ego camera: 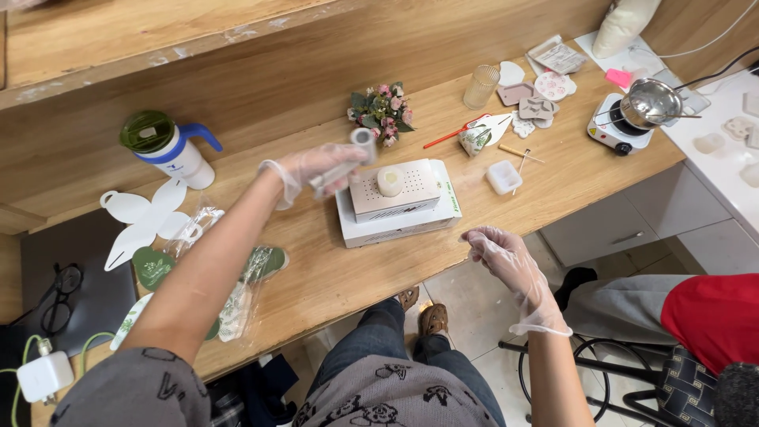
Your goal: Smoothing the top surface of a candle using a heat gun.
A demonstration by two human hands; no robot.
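Note:
My left hand, in a clear plastic glove, grips a small clear tube-like bottle held tilted over the wooden table. Just right of it a white perforated box rests on a larger white box, with a pale cream round piece on top. My right hand, also gloved, hovers over the table's front edge with fingers loosely curled, holding nothing.
A green-lidded jug stands at the back left, a small flower bouquet behind the boxes. White cutouts, plastic bags and moulds lie around. A pot on a small hotplate sits at the right. Another person's legs are at the right.

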